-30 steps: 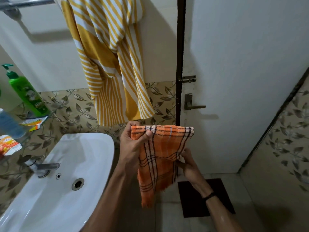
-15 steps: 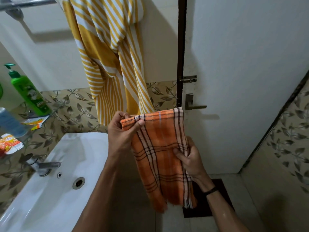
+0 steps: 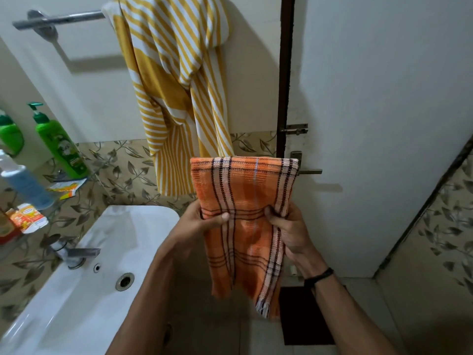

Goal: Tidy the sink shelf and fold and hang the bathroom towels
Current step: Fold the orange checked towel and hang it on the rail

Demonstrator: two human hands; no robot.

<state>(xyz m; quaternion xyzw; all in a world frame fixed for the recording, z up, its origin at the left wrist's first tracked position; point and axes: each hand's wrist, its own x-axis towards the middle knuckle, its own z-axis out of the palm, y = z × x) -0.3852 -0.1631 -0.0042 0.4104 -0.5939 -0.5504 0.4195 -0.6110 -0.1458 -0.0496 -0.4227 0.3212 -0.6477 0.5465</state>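
Note:
An orange checked towel (image 3: 245,190), folded into a narrow strip, hangs upright between my hands in the middle of the view. My left hand (image 3: 202,221) pinches its left edge at mid-height with the thumb in front. My right hand (image 3: 289,226) grips the right edge at the same height. A yellow-and-white striped towel (image 3: 176,93) hangs bunched from the chrome towel bar (image 3: 58,20) on the wall behind. The glass sink shelf (image 3: 58,201) at the left carries a green pump bottle (image 3: 58,144), a blue bottle (image 3: 25,185) and orange sachets (image 3: 28,217).
A white sink (image 3: 84,290) with a chrome tap (image 3: 76,253) sits at lower left. The white door (image 3: 384,124) with a lever handle (image 3: 311,171) and bolt (image 3: 294,129) stands behind the towel. A dark floor mat (image 3: 302,321) lies below.
My left hand slid from the towel's top corner down to its middle. The towel now spreads wider and flatter between both hands, and the view has tilted up a little.

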